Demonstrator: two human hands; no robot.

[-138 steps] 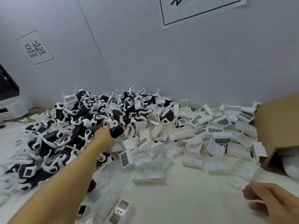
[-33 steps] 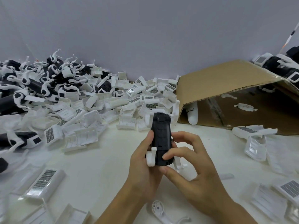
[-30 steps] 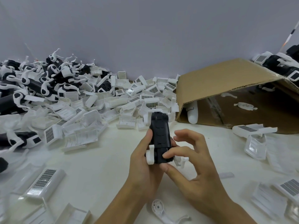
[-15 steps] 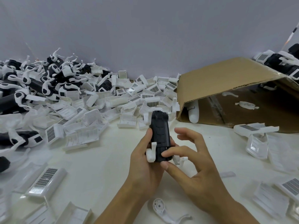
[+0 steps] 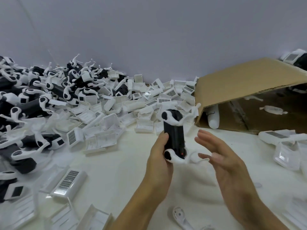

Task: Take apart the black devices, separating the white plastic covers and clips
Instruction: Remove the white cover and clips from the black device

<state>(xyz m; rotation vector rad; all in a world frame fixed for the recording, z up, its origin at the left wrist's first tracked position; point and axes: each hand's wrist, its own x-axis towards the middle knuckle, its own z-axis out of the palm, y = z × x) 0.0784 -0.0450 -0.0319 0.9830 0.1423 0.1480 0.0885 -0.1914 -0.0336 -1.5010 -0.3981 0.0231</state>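
Observation:
My left hand (image 5: pixel 158 157) grips a black device (image 5: pixel 174 138) upright above the white table, thumb along its left side. White clips sit on both ends of it, one at the top (image 5: pixel 172 118) and one at the bottom (image 5: pixel 177 159). My right hand (image 5: pixel 222 161) hovers just right of the device with fingers straight and spread, holding nothing. A pile of unopened black devices with white clips (image 5: pixel 41 100) lies at the far left. A heap of separated white covers (image 5: pixel 132 103) with barcode labels fills the middle back.
A cardboard box (image 5: pixel 245 90) lies on its side at the right with a few white parts inside. Loose white covers (image 5: pixel 71 183) lie at the near left and at the right edge (image 5: pixel 285 151). A single white clip (image 5: pixel 181 218) lies near my forearms.
My right hand has let go of the device and pulled away to the right, fingers spread. My left hand has turned the device, so the white end clips now show.

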